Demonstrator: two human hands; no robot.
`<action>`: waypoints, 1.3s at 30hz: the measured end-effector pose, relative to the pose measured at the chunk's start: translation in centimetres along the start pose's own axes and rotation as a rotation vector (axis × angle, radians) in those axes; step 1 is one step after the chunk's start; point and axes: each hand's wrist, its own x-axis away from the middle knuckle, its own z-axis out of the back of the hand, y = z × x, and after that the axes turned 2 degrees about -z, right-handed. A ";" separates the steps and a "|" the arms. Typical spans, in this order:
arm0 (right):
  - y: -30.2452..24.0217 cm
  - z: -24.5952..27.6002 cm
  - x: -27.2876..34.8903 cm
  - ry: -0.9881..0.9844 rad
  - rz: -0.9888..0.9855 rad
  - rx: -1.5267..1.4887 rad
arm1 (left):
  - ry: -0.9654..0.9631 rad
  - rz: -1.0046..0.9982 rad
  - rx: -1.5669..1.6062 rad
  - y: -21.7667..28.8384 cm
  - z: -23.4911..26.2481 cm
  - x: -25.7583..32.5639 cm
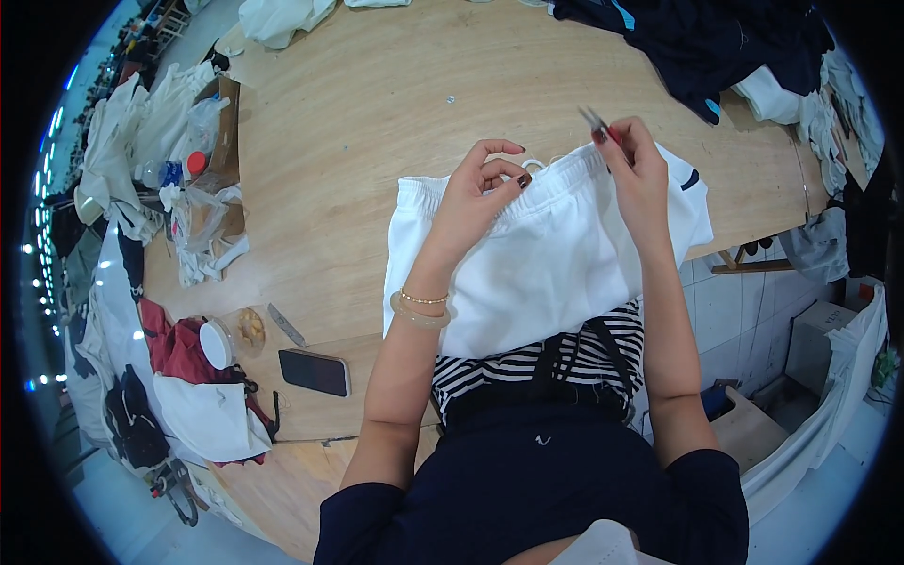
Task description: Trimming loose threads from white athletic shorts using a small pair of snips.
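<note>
Fingers [638,133] of the right hand [644,184] are clamped on small red-handled snips [597,121], tips pointing away from the body, while those of the left hand [469,207] curl at the gathered waistband [563,182] of white shorts [541,282]; whether they pinch it I cannot tell; the shorts spread before the body, partly on the desk [320,179], a dark phone [314,373] to their left

Dark phone [314,372] is lying on wooden table [311,188] | slim grey tool [286,326] is lying nearby | navy garments [706,42] are lying at far right side.
</note>
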 end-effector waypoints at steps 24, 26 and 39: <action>-2.0 1.3 2.6 -0.311 0.011 0.242 | -0.011 -0.095 -0.016 1.5 -1.0 0.7; -1.7 1.3 2.6 -0.288 0.046 0.235 | -0.010 -0.109 -0.025 1.5 -1.0 0.7; -2.1 1.0 2.5 -0.318 0.012 0.237 | -0.009 -0.103 -0.043 1.5 -1.0 0.7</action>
